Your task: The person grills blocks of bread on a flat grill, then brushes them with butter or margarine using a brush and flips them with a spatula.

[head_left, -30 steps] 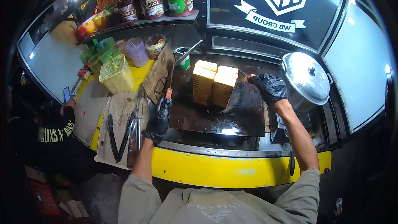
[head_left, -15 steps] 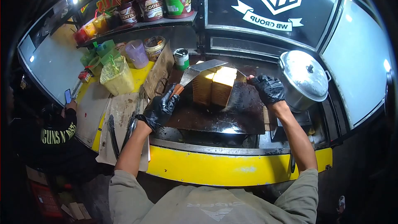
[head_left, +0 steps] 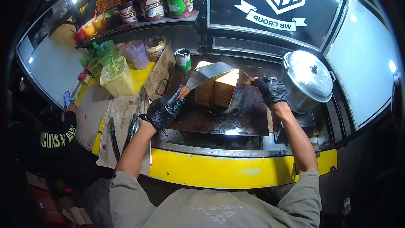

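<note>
Two side-by-side stacks of sliced bread (head_left: 224, 89) stand on the dark flat griddle (head_left: 249, 116), their top slices brightly lit. My left hand (head_left: 165, 110), in a black glove, is closed round the wooden handle of a wide metal scraper (head_left: 202, 76). That scraper's blade slants over the upper left of the bread. Across the stacks, my black-gloved right hand (head_left: 272, 89) is closed on the short reddish handle of a second scraper (head_left: 244, 77). Its blade reaches toward the bread's right side and partly blends with the dark background.
A lidded aluminium pot (head_left: 307, 80) stands right of the griddle. On the left are a cream tub (head_left: 118, 78), a purple jug (head_left: 137, 54) and an open can (head_left: 183, 59). Labelled buckets (head_left: 179, 2) line the shelf. At far left a person (head_left: 55, 131) holds a phone.
The left scraper's blade has turned slightly and shows more of its flat face over the bread. Both hands keep nearly the same places, and the bread stands as before.
</note>
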The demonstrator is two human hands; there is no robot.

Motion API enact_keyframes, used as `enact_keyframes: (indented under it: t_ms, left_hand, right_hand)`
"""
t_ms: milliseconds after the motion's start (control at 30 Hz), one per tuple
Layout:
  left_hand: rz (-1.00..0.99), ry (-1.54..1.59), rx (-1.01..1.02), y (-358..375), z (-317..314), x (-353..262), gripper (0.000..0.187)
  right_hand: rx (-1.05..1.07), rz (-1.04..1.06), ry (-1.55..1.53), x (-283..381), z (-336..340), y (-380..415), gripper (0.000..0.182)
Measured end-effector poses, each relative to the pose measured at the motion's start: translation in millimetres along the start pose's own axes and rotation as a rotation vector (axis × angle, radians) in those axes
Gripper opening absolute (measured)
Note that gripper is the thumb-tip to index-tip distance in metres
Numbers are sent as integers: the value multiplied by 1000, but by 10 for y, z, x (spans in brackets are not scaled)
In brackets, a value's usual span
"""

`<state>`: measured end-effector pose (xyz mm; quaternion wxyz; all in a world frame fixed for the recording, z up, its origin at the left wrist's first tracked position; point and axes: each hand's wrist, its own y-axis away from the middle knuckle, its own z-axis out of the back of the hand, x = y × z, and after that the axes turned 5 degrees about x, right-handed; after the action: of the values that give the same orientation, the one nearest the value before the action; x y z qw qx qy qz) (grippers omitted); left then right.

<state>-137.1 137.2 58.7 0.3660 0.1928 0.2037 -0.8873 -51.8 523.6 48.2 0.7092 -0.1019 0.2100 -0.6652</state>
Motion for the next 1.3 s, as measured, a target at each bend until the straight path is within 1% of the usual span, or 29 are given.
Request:
enact_keyframes:
  t_ms: [133,200,233,300,333,433,467,500,533,567,600,633,700,767,800,867,900,967,1033,1133,1200,1233,1300]
  left_hand:
    - [-12,0,-13,10,10,-21,41]
    - [-13,15,-15,10,-10,0,40]
    - [-8,17,-13,11,-6,0,40]
    - [7,-7,-1,15,6,-20,41]
    - [12,-2,2,12,10,-20,41]
    - [42,-33,16,3,47,-38,41]
    - [69,-67,58,-2,74,-63,41]
    - [96,-102,100,-4,102,-89,41]
    - [96,-103,98,3,123,-123,41]
    - [25,-49,56,12,144,-162,41]
    - [-46,6,20,20,155,-193,40]
    - [-44,6,21,21,169,-211,40]
    - [21,-50,75,30,179,-232,41]
    - [-7,-47,55,32,149,-188,41]
    - [-36,-44,37,35,133,-167,41]
    - [-37,-41,30,31,128,-150,41]
    - [-38,-34,25,29,114,-142,41]
    - [-41,-52,17,25,42,-34,42]
    - [-47,-73,12,19,16,-4,44]
    - [-24,-67,11,25,44,-28,44]
    - [-28,-47,8,40,46,-14,44]
    - [-27,-44,10,47,39,-2,44]
    - [-41,-55,8,52,33,20,44]
  right_hand:
    - [-43,9,-94,-82,-287,129,23]
    - [129,-51,-204,-102,-400,217,27]
    - [134,-48,-206,-104,-445,262,27]
    - [69,7,-252,-125,-525,356,25]
    - [135,2,-230,-85,-420,342,25]
    - [182,-7,-228,-45,-316,331,25]
    - [183,-6,-227,-40,-285,332,25]
    - [229,-5,-184,-35,-256,333,25]
    - [273,-4,-142,-33,-241,326,25]
    - [268,0,-140,-58,-282,334,25]
    - [181,60,-174,-95,-363,401,26]
    - [96,119,-208,-78,-367,433,27]
    - [109,132,-176,-76,-359,470,30]
    - [217,48,-141,-44,-343,451,31]
    - [217,47,-142,-13,-322,460,31]
    - [339,22,-49,121,-191,432,31]
    - [340,19,-48,144,-208,428,31]
    - [101,85,-182,176,-239,452,29]
    - [68,51,-182,146,-248,453,31]
    - [56,74,-157,97,-269,496,35]
    - [114,122,-29,148,-192,537,34]
    - [118,121,-29,145,-186,531,34]
    - [-97,68,-182,136,-177,506,34]
